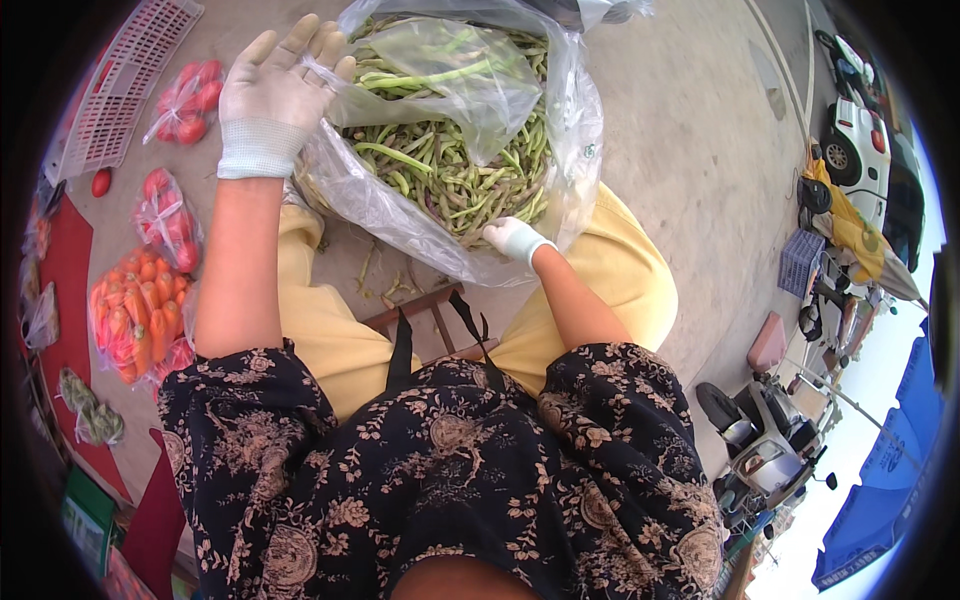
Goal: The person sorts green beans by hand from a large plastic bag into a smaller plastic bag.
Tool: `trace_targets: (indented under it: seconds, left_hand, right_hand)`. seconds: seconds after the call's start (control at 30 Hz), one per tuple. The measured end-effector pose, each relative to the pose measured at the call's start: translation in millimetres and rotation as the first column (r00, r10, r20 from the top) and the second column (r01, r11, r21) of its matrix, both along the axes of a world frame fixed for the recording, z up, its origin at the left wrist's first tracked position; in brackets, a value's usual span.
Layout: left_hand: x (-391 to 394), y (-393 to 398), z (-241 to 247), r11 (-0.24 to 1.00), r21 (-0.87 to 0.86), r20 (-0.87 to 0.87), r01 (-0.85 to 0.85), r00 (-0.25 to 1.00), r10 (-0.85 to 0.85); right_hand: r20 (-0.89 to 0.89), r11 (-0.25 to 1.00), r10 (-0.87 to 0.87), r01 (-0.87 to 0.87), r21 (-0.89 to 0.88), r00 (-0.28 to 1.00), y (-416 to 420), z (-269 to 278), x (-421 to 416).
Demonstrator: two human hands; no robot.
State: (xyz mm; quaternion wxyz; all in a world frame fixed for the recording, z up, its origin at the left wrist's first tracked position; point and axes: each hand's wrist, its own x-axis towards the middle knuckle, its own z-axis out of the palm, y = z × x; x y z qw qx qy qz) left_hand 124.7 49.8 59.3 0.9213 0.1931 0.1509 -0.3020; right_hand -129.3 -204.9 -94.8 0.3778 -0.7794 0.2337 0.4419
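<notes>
A large clear plastic sack (581,112) full of green bean pods (457,180), some tinged purple, stands open between my knees. My left hand (277,82), in a pale work glove, is raised at the sack's left side with its palm up. A thin clear plastic bag (480,82) stretches from its fingers across the pods, its corner caught at the hand. My right hand (514,236), gloved too, reaches to the near right part of the heap. Its fingertips bend down against the pods, and whether they grip one is hidden.
On my left lie bagged tomatoes (169,217), another tomato bag (187,101), a bag of carrots (142,311) and a white plastic crate (127,82). Loose pods (394,289) lie on the concrete near a brown frame (435,319). Parked scooters (765,442) stand to the right.
</notes>
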Motion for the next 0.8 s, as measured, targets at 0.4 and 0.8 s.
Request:
trace_targets:
  seconds: [0.4,0.8]
  left_hand:
    - [-2,10,-12,0.996,-0.056,-0.011,0.066,0.998,-0.067]
    - [-5,7,-15,0.998,-0.001,-0.012,0.070,0.997,-0.070]
  right_hand:
    - [-0.128,0.493,-0.846,0.669,-0.557,0.518,65,-61,64]
    - [-0.121,-0.001,-0.989,0.816,0.578,0.085,15,-54,1]
